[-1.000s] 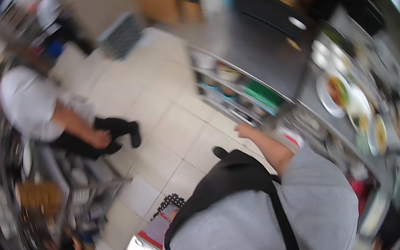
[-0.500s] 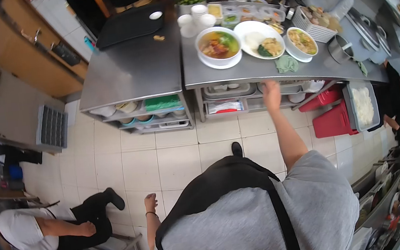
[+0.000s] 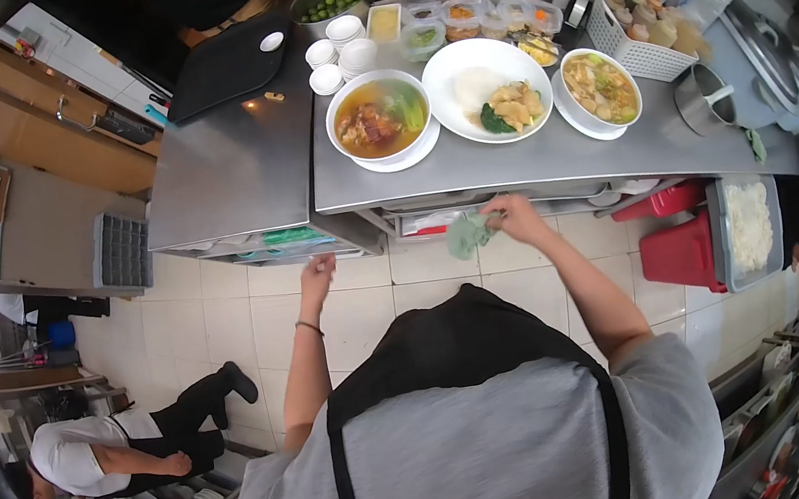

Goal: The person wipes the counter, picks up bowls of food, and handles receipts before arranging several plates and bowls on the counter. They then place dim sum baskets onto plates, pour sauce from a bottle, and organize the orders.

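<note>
My right hand [image 3: 515,218] is closed on a crumpled pale green cloth [image 3: 470,235], pinched by one part so the rest hangs loose just in front of the counter edge. My left hand [image 3: 318,272] is raised before the left counter, its fingers loosely bent and nothing visible in them. On the steel counter [image 3: 471,175] beyond stand a bowl of soup with meat and greens [image 3: 381,121], a white plate with rice, broccoli and pale pieces of food [image 3: 456,65], and a second bowl of soup [image 3: 601,90]. Both bowls sit on saucers.
Small white cups [image 3: 357,55], a pot of green fruit [image 3: 330,2] and lidded tubs [image 3: 464,11] stand behind the dishes. At right are a white basket [image 3: 647,55], a metal pot [image 3: 700,99] and red bins [image 3: 680,253]. A black tray [image 3: 220,71] lies left; a co-worker [image 3: 94,456] is at lower left.
My right hand has taken the green cloth from the counter and drawn it back and left. My left hand has come up and forward to the counter's front. The camera view has shifted.
</note>
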{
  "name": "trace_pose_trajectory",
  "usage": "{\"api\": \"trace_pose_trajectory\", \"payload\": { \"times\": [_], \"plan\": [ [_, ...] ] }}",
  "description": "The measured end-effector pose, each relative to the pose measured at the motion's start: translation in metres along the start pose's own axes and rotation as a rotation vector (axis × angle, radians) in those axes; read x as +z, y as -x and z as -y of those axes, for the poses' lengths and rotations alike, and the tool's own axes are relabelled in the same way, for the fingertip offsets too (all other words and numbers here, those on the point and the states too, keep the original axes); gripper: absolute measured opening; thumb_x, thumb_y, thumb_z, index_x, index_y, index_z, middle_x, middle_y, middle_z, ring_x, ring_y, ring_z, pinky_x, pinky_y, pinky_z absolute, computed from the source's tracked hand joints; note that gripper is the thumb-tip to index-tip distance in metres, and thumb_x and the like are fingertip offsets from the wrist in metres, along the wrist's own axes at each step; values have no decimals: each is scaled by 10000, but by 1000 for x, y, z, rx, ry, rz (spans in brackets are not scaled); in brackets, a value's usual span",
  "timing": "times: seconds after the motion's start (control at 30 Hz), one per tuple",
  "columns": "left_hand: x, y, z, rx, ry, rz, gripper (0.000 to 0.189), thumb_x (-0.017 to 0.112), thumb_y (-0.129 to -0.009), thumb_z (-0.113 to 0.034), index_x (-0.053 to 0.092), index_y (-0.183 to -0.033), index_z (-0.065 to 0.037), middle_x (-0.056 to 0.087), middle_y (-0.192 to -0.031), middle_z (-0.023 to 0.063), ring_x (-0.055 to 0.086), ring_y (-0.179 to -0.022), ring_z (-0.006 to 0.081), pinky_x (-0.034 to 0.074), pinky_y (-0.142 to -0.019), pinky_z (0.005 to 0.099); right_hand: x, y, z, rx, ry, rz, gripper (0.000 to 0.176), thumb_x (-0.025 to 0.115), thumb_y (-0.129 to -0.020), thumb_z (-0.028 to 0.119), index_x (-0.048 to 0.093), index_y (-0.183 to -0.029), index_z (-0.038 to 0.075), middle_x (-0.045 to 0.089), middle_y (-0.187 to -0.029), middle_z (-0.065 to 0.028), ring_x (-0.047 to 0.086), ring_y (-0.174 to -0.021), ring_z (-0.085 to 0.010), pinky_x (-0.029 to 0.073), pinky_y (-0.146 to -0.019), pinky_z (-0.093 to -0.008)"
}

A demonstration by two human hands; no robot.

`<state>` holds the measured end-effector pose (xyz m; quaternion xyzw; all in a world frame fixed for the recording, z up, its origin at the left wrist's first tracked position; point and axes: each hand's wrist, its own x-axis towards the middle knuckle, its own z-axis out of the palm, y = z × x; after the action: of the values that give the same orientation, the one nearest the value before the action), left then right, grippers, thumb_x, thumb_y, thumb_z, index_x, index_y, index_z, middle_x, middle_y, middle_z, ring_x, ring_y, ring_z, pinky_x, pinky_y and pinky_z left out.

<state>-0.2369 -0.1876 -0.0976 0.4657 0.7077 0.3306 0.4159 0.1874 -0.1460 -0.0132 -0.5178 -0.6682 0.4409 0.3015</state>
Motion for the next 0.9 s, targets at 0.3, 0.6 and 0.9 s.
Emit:
{"api": "trace_pose_trajectory", "payload": {
  "times": [0.3, 0.6, 0.9],
  "plan": [
    [20, -90, -184, 136, 238, 116, 416, 510, -858, -267, 464, -1195, -26, 523, -1117, 94, 559, -899, 171, 460, -730, 267, 12, -42, 18, -129, 122, -555, 267, 631, -679, 61, 536, -927, 46, 503, -934, -157, 511, -791, -315, 414, -681, -370],
    [24, -126, -228, -41, 331, 368, 544, 418, -868, -95, 183, -1358, -104, 500, -1159, 121, 607, -807, 249, 525, -690, 320, 54, -148, 39, -224, 141, -822, 325, 554, -712, 0, 594, -1025, 74, 515, -1005, -169, 542, -853, -329, 445, -739, -354],
    [26, -130, -220, -36, 364, 363, 603, 425, -839, 1, 154, -1362, -125, 531, -1094, 122, 622, -740, 224, 543, -622, 325, 123, -112, 61, -147, -107, -845, 395, 571, -720, -54, 613, -1061, 142, 491, -929, -71, 477, -783, -158, 416, -643, -242]
  ]
}}
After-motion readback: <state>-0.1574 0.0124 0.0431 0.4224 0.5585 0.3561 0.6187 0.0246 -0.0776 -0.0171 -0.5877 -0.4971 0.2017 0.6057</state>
